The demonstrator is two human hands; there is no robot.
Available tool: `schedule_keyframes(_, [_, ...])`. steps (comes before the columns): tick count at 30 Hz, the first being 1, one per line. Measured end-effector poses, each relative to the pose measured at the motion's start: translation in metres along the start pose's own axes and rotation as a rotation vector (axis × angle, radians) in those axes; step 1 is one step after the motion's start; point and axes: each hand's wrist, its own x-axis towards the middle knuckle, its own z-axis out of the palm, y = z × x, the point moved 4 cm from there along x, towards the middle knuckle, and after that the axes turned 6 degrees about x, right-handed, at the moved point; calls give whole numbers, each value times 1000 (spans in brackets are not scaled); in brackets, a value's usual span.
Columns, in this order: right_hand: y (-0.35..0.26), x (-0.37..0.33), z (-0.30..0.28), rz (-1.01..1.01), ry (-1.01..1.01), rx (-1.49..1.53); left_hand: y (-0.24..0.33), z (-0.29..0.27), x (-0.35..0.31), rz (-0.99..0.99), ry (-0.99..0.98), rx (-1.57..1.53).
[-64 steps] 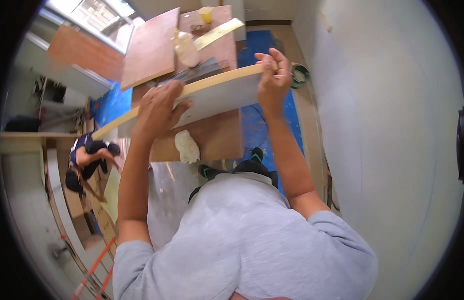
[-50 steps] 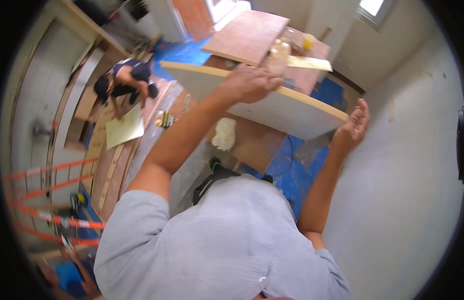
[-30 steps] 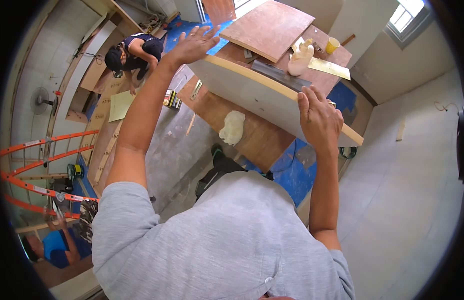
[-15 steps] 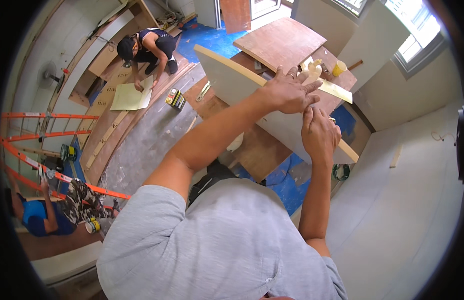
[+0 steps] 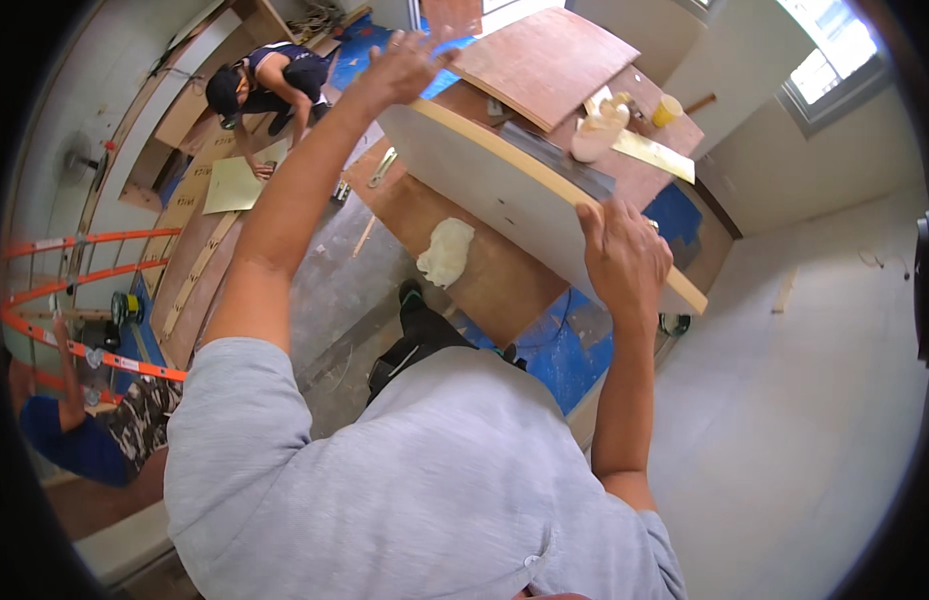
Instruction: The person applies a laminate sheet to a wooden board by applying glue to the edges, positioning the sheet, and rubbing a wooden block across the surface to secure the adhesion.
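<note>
A white-faced wooden panel [image 5: 495, 205] stands on its long edge in front of me, its pale top edge slanting from far left to near right. My right hand [image 5: 630, 258] is closed over that top edge near its right end, thumb on the near side. Something small and yellowish shows by its knuckles, too little to name. My left hand [image 5: 410, 72] is raised at the panel's far left corner, fingers spread and slightly blurred, holding nothing I can see. Behind the panel, a grey strip [image 5: 560, 160] lies along the worktable.
Plywood sheets [image 5: 550, 60], a crumpled glove-like thing [image 5: 601, 130] and a yellow cup [image 5: 667, 110] lie on the worktable. A co-worker [image 5: 270, 85] crouches far left over a pale sheet [image 5: 230, 187]. Another person [image 5: 85, 430] is beside an orange ladder [image 5: 95, 240]. A white wall rises at right.
My left hand has swept from beside my right hand to the panel's far left end and opened out. My right hand stays near the right end. The view has shifted slightly.
</note>
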Motion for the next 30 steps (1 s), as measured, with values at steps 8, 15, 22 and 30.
schedule_keyframes(8, [8,9,-4,21,-79,-34,124,-47,-68,570,-10,-738])
schedule_keyframes(15, [7,-4,-5,-141,95,175,179,-47,-111,598,36,-672])
schedule_keyframes(22, [5,-5,-1,-138,116,117,181,-48,-121,635,286,-550])
schedule_keyframes(30, [18,-7,1,-202,168,83,184,-51,-116,639,299,-544])
